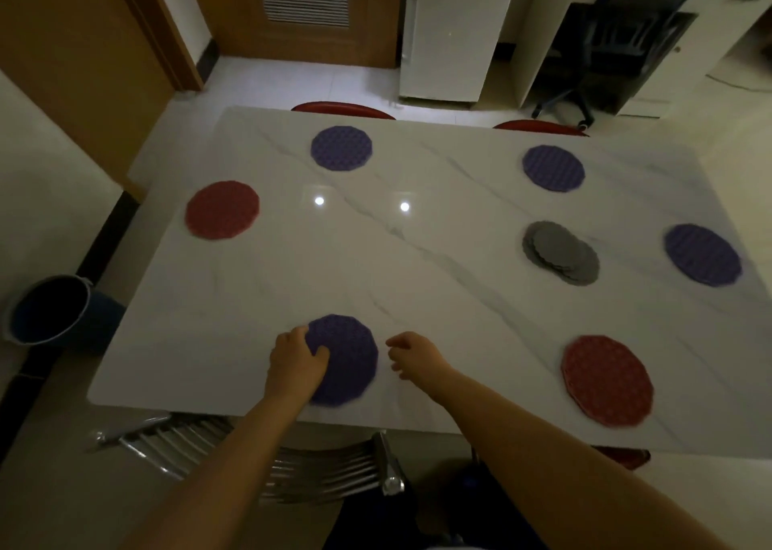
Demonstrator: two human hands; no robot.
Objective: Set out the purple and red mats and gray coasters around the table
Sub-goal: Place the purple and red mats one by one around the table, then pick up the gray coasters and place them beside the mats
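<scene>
Round mats lie around the white marble table (417, 290). Purple mats sit at the far left (341, 148), the far right (553, 168) and the right end (702, 254). Red mats rest at the left end (222, 209) and the near right (606, 380). A spread stack of gray coasters (560, 252) lies right of centre. At the near edge lies another purple mat (349, 361); my left hand (296, 357) rests on its left rim, thumb on top. My right hand (413, 355) hovers just right of it, fingers loosely curled, holding nothing.
A metal slatted chair back (317, 466) stands under the near edge. Two red chairs (342, 109) are tucked in at the far side. A dark bucket (50, 311) stands on the floor to the left. A white fridge (451, 35) and a black office chair (618, 39) stand beyond.
</scene>
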